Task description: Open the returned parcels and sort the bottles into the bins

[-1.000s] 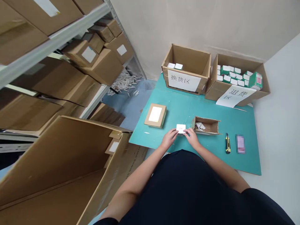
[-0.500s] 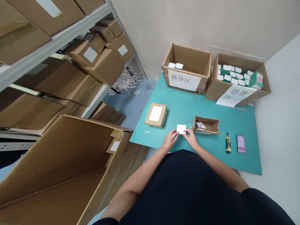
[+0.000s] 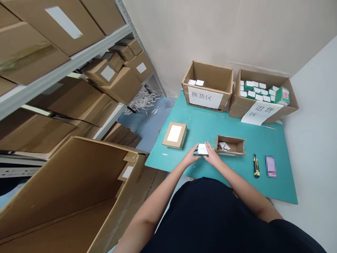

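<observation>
A small white box point(image 3: 202, 149) is held between both hands over the teal mat point(image 3: 210, 123). My left hand point(image 3: 191, 157) grips its left side and my right hand point(image 3: 212, 156) its right side, fingers curled round it. Just right of the hands lies a small open cardboard box point(image 3: 231, 144) with crumpled paper inside. To the left on the mat rests a closed brown parcel point(image 3: 174, 135) with a white label.
Two open cartons stand at the mat's far edge: one point(image 3: 207, 86) holding two white boxes, one point(image 3: 263, 95) with several green-and-white boxes. A utility knife point(image 3: 255, 165) and a phone point(image 3: 270, 166) lie at right. A large empty carton point(image 3: 73, 193) and shelves point(image 3: 65, 66) of boxes fill the left.
The hands have turned the small white box a little and lifted it slightly away from me. The camera has tilted, shifting the scene down.
</observation>
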`<state>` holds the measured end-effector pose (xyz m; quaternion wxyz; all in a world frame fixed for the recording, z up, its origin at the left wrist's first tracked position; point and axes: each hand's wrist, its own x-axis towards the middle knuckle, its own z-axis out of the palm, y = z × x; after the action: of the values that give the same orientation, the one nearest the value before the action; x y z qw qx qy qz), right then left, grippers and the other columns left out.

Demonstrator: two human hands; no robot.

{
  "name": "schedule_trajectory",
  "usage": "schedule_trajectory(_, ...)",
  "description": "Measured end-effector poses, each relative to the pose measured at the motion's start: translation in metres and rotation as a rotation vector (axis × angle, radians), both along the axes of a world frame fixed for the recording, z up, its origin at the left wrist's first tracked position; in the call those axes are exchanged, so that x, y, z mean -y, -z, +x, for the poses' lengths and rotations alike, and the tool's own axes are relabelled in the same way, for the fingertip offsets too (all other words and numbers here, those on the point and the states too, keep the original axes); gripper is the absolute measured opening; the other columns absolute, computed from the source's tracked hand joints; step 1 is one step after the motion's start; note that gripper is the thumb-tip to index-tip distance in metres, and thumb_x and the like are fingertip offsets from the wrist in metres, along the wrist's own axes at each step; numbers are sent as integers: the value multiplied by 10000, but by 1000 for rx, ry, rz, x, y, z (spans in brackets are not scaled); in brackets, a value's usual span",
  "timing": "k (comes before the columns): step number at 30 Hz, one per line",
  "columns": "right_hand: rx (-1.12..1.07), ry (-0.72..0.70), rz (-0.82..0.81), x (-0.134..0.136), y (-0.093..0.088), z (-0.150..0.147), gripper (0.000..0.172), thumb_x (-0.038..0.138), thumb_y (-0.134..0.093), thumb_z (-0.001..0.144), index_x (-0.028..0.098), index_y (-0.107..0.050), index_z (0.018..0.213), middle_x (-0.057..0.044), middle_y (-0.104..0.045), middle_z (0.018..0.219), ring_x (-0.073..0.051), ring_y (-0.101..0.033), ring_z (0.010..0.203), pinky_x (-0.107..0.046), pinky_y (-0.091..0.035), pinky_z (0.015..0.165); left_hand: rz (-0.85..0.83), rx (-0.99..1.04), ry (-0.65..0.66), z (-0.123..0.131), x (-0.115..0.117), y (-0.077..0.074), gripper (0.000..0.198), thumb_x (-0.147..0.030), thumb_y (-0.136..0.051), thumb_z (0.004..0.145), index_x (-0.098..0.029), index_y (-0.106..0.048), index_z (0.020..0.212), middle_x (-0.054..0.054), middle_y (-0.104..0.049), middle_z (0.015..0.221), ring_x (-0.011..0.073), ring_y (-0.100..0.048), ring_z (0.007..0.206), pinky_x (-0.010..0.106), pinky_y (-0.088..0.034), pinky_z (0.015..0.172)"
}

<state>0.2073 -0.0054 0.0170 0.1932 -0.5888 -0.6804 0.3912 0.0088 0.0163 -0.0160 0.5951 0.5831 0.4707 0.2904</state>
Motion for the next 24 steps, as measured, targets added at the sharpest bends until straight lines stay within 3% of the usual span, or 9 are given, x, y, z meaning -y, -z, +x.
schedule_trajectory(3,68,-58,-41,-14,-5,-1,938,77,-653,741,213,-287,1594,-177,-309,1624,-327,-410,1455,-457,-363,1184,-21,-24,60,-6,-14,-4,936,-162,-790,670,-232,-407,1521,184,-440,1540,311,-605,1261,438,-585,944)
schedule_trajectory(6,68,-19,-75,-17,-4,-4,929,58,-677,714,213,-338,1565,-184,-369,1573,-319,-495,1383,-441,-416,1137,-39,-10,75,-9,-21,-8,923,-146,-806,637,-224,-442,1481,168,-520,1470,275,-654,1177,449,-569,969)
schedule_trajectory(10,-19,75,-89,-11,-4,-11,840,57,-704,694,209,-442,1478,-168,-518,1417,-301,-575,1282,-422,-477,1062,-41,0,38,-7,-16,-14,878,-136,-835,599,-202,-498,1407,164,-590,1390,263,-675,1133,474,-552,997)
schedule_trajectory(14,-78,68,-18,-6,-16,-13,778,52,-662,719,263,-463,1441,-131,-541,1380,-281,-597,1234,-427,-496,1028,38,-27,-29,-8,-4,-31,836,-175,-845,629,-215,-519,1398,161,-602,1390,285,-649,1199,470,-561,991)
schedule_trajectory(19,-67,16,122,-15,-60,-3,750,64,-617,757,281,-467,1459,-134,-500,1442,-289,-605,1219,-417,-502,1018,105,-37,-66,-6,-1,-79,825,-233,-779,731,-277,-446,1484,154,-502,1522,298,-602,1284,408,-602,913)
schedule_trajectory(24,-67,-16,257,-52,-123,12,789,91,-634,756,323,-457,1489,-112,-507,1443,-304,-596,1230,-421,-517,1010,185,-34,-77,3,-36,-146,849,-287,-784,755,-287,-418,1521,152,-465,1558,318,-554,1344,380,-606,896)
